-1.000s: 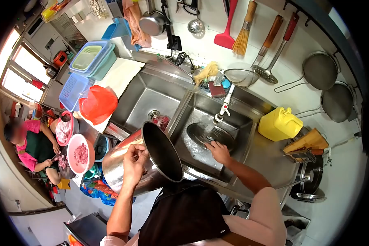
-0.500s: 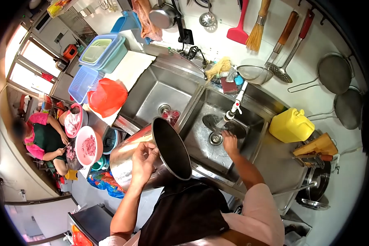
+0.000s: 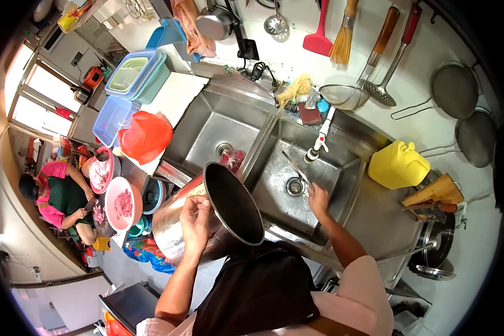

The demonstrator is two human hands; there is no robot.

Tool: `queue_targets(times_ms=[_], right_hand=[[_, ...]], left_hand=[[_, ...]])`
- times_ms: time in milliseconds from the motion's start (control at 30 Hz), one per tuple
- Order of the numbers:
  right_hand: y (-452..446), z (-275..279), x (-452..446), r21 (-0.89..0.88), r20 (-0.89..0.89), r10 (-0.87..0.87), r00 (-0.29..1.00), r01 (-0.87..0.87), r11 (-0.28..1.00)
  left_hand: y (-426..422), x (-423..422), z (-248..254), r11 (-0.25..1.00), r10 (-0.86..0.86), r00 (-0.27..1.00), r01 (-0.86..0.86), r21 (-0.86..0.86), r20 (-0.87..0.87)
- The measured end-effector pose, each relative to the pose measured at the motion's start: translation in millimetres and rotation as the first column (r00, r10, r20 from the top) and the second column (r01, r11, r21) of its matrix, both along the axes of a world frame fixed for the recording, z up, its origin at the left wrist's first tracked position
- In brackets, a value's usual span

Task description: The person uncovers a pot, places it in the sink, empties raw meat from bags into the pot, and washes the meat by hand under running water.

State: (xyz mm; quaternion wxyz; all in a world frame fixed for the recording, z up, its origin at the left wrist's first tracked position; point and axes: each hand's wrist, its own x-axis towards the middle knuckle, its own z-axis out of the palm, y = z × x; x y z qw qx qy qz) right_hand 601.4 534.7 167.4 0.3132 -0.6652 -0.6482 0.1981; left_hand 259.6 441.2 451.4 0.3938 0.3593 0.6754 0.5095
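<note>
My left hand (image 3: 196, 222) grips the near side of a tall steel pot (image 3: 179, 218), which is tilted with its dark mouth toward the sink. In the right basin (image 3: 274, 196), my right hand (image 3: 318, 199) holds a round metal lid (image 3: 298, 169) by its edge. The lid is seen nearly edge-on, between the drain and the white tap (image 3: 321, 140). No stream of water can be made out under the tap. A red plastic bag (image 3: 233, 161) lies in the left basin (image 3: 204, 129) by its drain.
A yellow jug (image 3: 398, 164) stands right of the sink, near a knife block (image 3: 425, 210). Strainers, ladles and a brush (image 3: 341, 47) hang on the wall. At the left, a co-worker (image 3: 64, 193) sits by pink basins (image 3: 124, 204) of meat. A red bag (image 3: 145, 137) lies beside plastic baskets.
The lid has turned from lying nearly flat under running water to edge-on in my right hand. The stream from the tap is no longer visible. My left hand still holds the pot.
</note>
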Motion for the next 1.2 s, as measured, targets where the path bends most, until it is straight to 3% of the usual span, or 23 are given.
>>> queue_targets(times_ms=[33,133,167,233,333,433,467,533,567,600,733,833,867,967,1067,1167,1200], right_hand=[[-8.6,6.8,6.0,0.093,-0.078,-0.002,0.997,0.010,0.996],[-38.1,45.3,11.6,-0.177,-0.322,-0.093,0.942,0.037,0.984],[-45.0,50.7,11.5,-0.243,-0.319,-0.156,0.935,0.078,0.967],[-53.6,42.3,9.6,-0.191,-0.558,-0.206,0.804,0.117,0.975],[-55.3,65.3,9.6,-0.137,-0.741,-0.242,0.626,0.213,0.968],[-49.4,106.4,9.1,-0.070,-0.700,-0.149,0.699,0.139,0.988],[-47.4,96.2,12.2,-0.011,-0.507,-0.110,0.855,0.121,0.993],[-42.1,100.2,-4.9,0.040,-0.240,-0.014,0.971,0.024,0.999],[-40.1,102.8,-13.3,0.053,-0.092,0.033,0.995,-0.029,0.998],[-38.8,96.6,-22.4,0.148,-0.083,0.111,0.990,-0.098,0.984],[-16.2,30.0,-26.4,0.044,0.240,0.130,0.962,-0.145,0.988],[8.6,21.4,-37.2,-0.141,0.328,0.083,0.941,-0.038,0.989],[20.7,21.5,-38.3,-0.223,0.353,0.106,0.930,-0.026,0.974],[62.2,-14.6,-38.6,-0.235,0.476,0.124,0.871,-0.010,0.972],[84.1,-22.0,-50.7,-0.290,0.498,0.128,0.858,0.026,0.957],[85.0,-38.2,-56.3,-0.126,0.487,0.201,0.850,-0.160,0.979],[85.5,-37.1,-59.6,-0.117,0.576,0.224,0.787,-0.192,0.974]], left_hand=[[1.9,0.5,1.5,1.000,0.001,1.000,-0.001,0.002,0.007],[2.9,0.7,2.2,1.000,-0.003,1.000,0.002,0.025,0.025],[4.6,-3.4,-4.5,0.999,-0.012,1.000,0.010,0.052,0.025],[8.6,-6.1,-7.8,0.997,-0.025,0.999,0.022,0.077,0.041],[12.6,-5.0,-6.0,0.998,-0.031,0.993,0.024,0.063,0.114],[13.8,-1.4,-9.1,0.991,-0.051,0.980,0.026,0.132,0.193],[14.8,-3.7,-15.7,0.987,-0.066,0.975,0.033,0.157,0.211],[12.8,-3.4,-10.2,0.987,-0.082,0.975,0.051,0.151,0.207],[12.1,-4.1,-9.4,0.986,-0.090,0.971,0.056,0.157,0.221],[11.3,-7.6,-14.4,0.984,-0.097,0.977,0.065,0.169,0.192],[7.3,-19.6,-19.6,0.984,-0.080,0.979,0.047,0.173,0.186],[4.0,-23.5,-7.8,0.987,-0.049,0.984,0.021,0.162,0.169],[4.1,-25.9,-14.0,0.975,-0.053,0.996,0.035,0.219,0.076],[5.0,-27.6,-21.5,0.967,-0.048,0.997,0.032,0.252,0.058],[3.7,-26.0,-13.0,0.986,-0.052,0.992,0.032,0.165,0.115],[3.2,-24.5,-12.4,0.992,-0.040,0.993,0.026,0.123,0.114],[3.6,-23.4,-12.4,0.991,-0.035,0.993,0.020,0.131,0.112]])
